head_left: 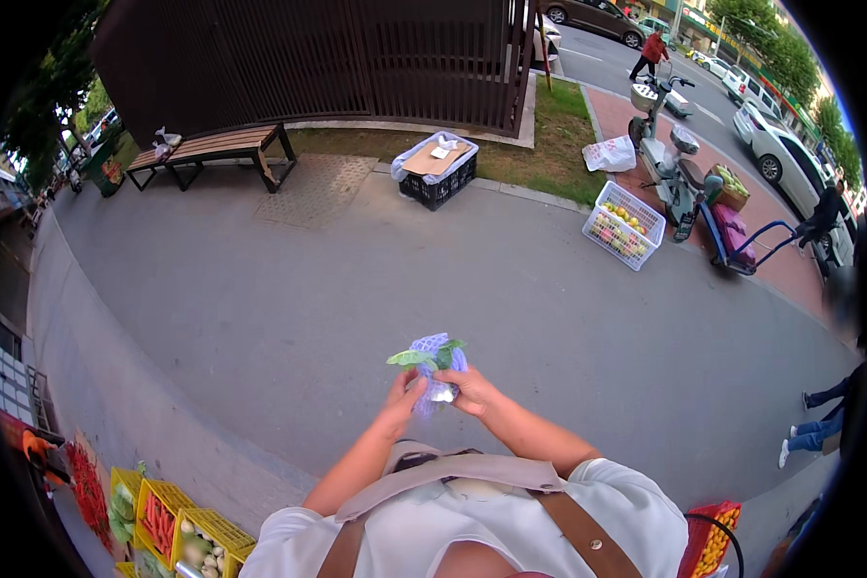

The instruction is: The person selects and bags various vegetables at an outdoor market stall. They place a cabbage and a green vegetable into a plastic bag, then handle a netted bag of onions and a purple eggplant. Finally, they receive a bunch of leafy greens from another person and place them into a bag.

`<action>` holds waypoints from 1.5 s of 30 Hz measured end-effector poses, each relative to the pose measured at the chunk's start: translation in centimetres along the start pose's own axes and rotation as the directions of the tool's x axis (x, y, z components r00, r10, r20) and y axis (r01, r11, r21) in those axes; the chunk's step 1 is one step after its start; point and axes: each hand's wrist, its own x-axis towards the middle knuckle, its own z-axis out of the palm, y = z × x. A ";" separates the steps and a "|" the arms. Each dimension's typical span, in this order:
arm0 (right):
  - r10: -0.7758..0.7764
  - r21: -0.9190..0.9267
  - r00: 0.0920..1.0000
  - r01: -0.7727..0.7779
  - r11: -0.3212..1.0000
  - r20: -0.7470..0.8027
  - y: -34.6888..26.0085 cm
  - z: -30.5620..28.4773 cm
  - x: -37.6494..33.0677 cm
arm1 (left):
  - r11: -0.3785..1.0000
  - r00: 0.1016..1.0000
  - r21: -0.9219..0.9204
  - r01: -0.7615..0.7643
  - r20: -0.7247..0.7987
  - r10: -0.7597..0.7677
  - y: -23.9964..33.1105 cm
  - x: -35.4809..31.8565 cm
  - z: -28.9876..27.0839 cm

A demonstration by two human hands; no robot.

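In front of my body I hold a small bunch of green leaves (410, 357) together with lavender netting (430, 343). My left hand (402, 397) grips its lower left side, the thumb bent inward. From the right, my right hand (470, 391) pinches the bundle, with thumb and fingers closed around its base. Something silvery (443, 393) shows between the two hands, and a tail of netting hangs below them. What lies inside the wrap is hidden.
Grey pavement (289, 289) spreads ahead. A cloth-lined black crate (440, 188), a wooden bench (217, 144), a white fruit basket (624, 226), a scooter (672, 173) and a blue hand truck (742, 246) stand farther off. Yellow vegetable crates (212, 528) lie behind at left, a red crate (700, 539) at right.
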 end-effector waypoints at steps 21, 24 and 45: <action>-0.190 0.014 0.773 0.249 0.968 -0.605 -28.0 -6.0 40.9 | 0.972 0.989 -0.181 0.149 0.031 -0.146 24.2 46.9 -16.1; -0.136 0.050 0.714 0.234 0.971 -0.687 -31.8 -10.3 47.9 | 0.981 0.988 -0.132 0.142 -0.035 -0.148 24.1 53.4 -18.7; -0.497 -0.508 0.108 -0.221 0.832 -0.861 -69.7 -21.2 102.1 | 0.763 0.606 -0.122 0.634 -0.535 -0.589 24.6 88.8 -34.2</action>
